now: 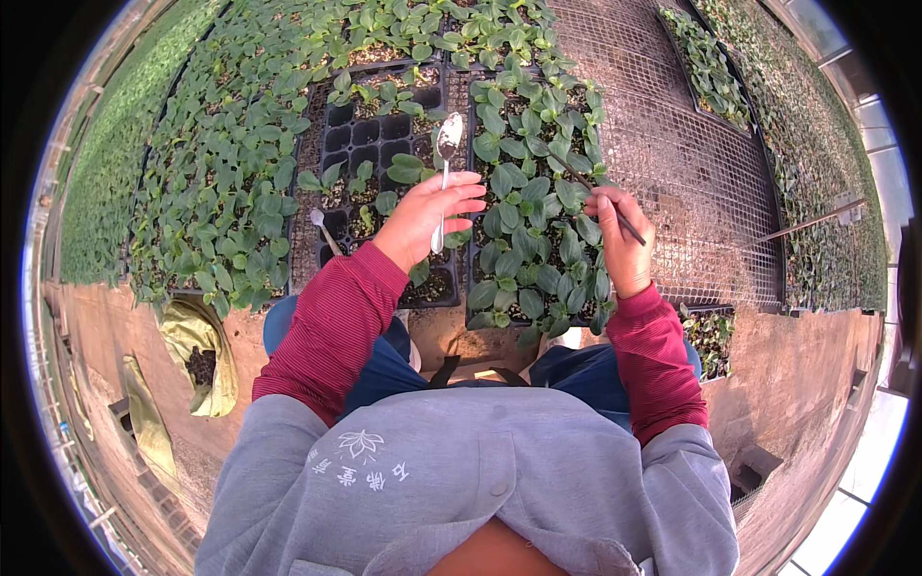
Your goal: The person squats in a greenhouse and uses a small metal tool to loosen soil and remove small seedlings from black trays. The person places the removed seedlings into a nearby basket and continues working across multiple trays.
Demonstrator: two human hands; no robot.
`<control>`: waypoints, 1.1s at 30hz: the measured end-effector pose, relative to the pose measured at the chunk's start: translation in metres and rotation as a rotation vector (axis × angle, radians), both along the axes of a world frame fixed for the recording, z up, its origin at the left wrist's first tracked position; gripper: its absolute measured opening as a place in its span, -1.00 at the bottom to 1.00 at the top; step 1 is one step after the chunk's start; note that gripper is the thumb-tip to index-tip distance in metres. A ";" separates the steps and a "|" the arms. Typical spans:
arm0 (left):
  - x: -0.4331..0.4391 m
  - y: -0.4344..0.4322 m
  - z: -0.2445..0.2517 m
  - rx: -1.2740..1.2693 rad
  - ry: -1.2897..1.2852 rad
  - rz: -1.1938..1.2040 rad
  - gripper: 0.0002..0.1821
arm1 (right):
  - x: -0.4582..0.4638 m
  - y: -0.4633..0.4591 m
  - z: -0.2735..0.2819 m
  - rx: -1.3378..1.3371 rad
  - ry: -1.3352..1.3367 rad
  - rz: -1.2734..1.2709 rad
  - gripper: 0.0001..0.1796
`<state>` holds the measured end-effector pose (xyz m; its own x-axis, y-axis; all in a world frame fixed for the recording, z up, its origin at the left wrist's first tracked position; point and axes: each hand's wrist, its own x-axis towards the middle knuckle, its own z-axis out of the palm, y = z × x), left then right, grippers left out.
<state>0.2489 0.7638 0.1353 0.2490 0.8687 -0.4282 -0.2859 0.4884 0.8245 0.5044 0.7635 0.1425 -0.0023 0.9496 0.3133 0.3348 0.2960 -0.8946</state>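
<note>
My left hand (pixel 414 219) holds a metal spoon (pixel 449 133), bowl away from me, with white residue in it. The spoon's handle passes between thumb and fingers, which are partly spread. Below that hand is a black cell tray (pixel 383 137), where some cells hold seedlings and others lack plants. Between the thumb and fingers of my right hand (pixel 625 234) is a thin dark stick (pixel 569 167), whose far tip reaches in among leaves. Broad-leaved seedlings (pixel 533 209) fill the tray under it. A white-tipped utensil (pixel 318 219) lies at the left tray's edge, its lower end behind my sleeve.
More seedling trays (pixel 223 158) stand to the left and beyond. Wire mesh benchtop (pixel 663 151) lies to the right, with a narrow seedling tray (pixel 706 68) farther off. A yellow woven sack (pixel 216 381) with dark material and a small tray (pixel 709 338) are on the floor.
</note>
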 end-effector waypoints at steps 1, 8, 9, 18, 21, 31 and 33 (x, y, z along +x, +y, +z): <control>0.007 -0.005 0.002 -0.036 -0.097 -0.027 -0.63 | -0.006 -0.003 -0.001 0.151 -0.214 0.035 -0.88; 0.017 -0.025 -0.016 -0.150 -0.432 -0.088 -0.52 | -0.075 -0.047 -0.014 0.282 -0.472 0.453 -0.62; 0.014 -0.025 -0.023 -0.136 -0.428 -0.065 -0.52 | -0.076 -0.046 -0.016 0.308 -0.520 0.503 -0.53; 0.015 -0.044 -0.022 -0.121 -0.427 0.133 -0.60 | -0.105 -0.050 -0.010 0.381 -0.539 0.545 -0.53; 0.010 -0.042 -0.028 -0.147 -0.484 0.080 -0.55 | -0.103 -0.042 -0.013 0.421 -0.443 0.545 -0.62; -0.018 -0.026 -0.011 -0.102 -0.238 0.320 -0.71 | 0.051 0.049 -0.007 0.337 -0.481 -0.571 -0.82; -0.023 -0.017 -0.003 -0.068 -0.195 0.367 -0.71 | 0.104 0.052 -0.051 0.089 -0.782 -0.594 -0.78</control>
